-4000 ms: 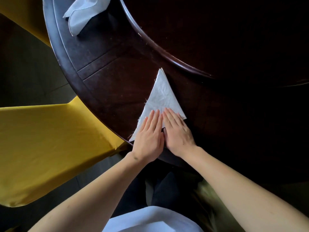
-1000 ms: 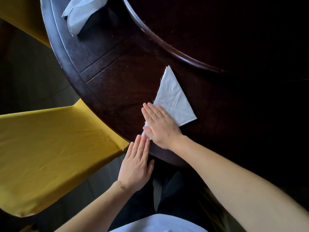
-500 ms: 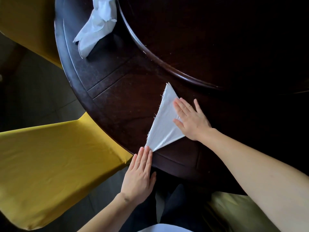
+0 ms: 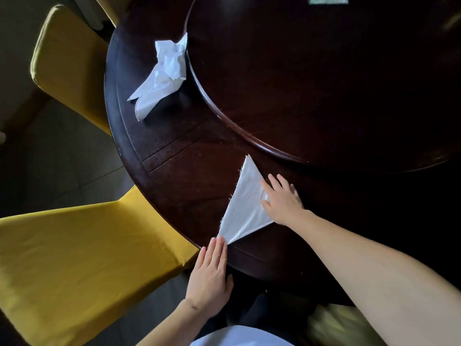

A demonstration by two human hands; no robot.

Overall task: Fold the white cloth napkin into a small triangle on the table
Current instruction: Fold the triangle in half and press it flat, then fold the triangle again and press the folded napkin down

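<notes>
- The white napkin (image 4: 245, 204) is seen lying flat on the dark table (image 4: 189, 176), folded into a narrow triangle, at about 6 o'clock of the raised round centre board (image 4: 311, 78), with one tip at 12 o'clock and another at 7 o'clock by the table edge
- The right hand (image 4: 283, 199) is laid open and flat, fingers spread wide, on the triangle's 3 o'clock edge; nothing is pinched or gripped
- The left hand (image 4: 209, 275) is held open with fingers together, its fingertips (image 4: 219, 242) touching the table edge just at the 7 o'clock tip; most of the hand hangs off the table, and nothing is held
- Compared with a second ago, the right hand has been shifted from the napkin's near corner to its 3 o'clock side, and the left fingertips have been brought up to the near tip
- Compared with four seconds ago, when both palms were pressed side by side on the cloth, the pressing is now spread along the edges
- From this it is judged that the folding itself is finished and only smoothing of the creases is left
- A second, crumpled white cloth (image 4: 162, 76) is left at 11 o'clock of the napkin, well apart, near a yellow chair (image 4: 82, 258)
</notes>
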